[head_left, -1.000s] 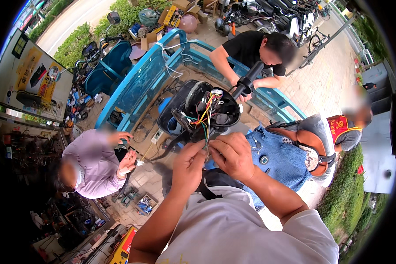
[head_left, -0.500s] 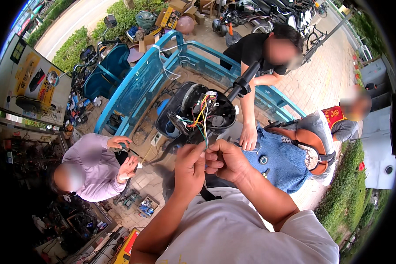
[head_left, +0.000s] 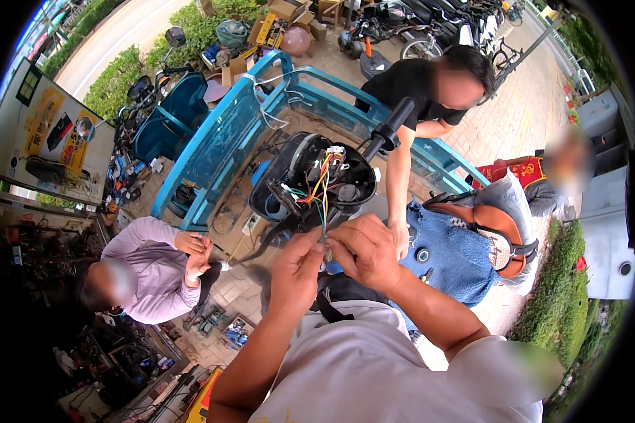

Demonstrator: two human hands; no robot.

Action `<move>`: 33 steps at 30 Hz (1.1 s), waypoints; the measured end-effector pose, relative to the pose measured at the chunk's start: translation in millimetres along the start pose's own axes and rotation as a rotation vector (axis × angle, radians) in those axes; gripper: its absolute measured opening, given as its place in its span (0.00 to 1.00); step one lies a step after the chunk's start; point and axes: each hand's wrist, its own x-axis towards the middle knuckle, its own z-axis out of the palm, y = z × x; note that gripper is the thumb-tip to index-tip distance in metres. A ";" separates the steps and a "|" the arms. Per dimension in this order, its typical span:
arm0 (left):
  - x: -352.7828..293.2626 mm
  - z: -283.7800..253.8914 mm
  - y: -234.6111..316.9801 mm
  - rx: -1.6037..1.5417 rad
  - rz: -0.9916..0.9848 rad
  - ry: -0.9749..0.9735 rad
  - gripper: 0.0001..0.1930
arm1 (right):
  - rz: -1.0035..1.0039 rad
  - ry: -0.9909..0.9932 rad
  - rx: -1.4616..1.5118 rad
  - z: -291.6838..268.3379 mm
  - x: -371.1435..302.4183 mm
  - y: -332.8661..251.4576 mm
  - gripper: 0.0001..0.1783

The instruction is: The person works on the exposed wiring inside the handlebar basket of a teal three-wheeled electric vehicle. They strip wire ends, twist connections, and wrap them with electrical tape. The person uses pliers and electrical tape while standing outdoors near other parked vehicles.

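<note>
Both of my hands meet in front of the opened headlight housing (head_left: 294, 156) of an electric scooter. Coloured wires (head_left: 324, 185) in yellow, red, green and white spill out of it, with white connectors among them. My left hand (head_left: 296, 271) is closed, thumb and forefinger pinching the thin wires that run down from the housing. Against it, my right hand (head_left: 367, 250) is closed too, its fingertips on the same wire ends. The exact ends are hidden between the fingers. A black handlebar grip (head_left: 391, 127) sticks up to the right of the housing.
A blue metal cargo bed (head_left: 212, 151) stands behind the scooter. One person (head_left: 409, 92) in black leans in with an arm beside my right hand; another (head_left: 152, 264) in lilac sits left. A blue cover (head_left: 430, 257) and brown child seat (head_left: 490, 236) lie right.
My right hand has shifted its fingers at the wire ends. The person in lilac has brought both hands together. The person in red at the right has moved, an arm reaching left.
</note>
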 end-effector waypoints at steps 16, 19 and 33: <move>2.8 0.9 6.7 -0.089 -0.038 0.008 0.14 | 0.077 0.028 -0.079 1.8 -4.1 -7.1 0.17; 3.1 1.5 7.2 -0.110 -0.082 0.015 0.14 | 0.003 0.004 -0.072 -0.4 1.2 -0.1 0.14; 2.1 11.2 2.7 -0.071 -0.050 0.147 0.09 | 1.048 0.000 0.965 5.4 -15.7 -7.6 0.14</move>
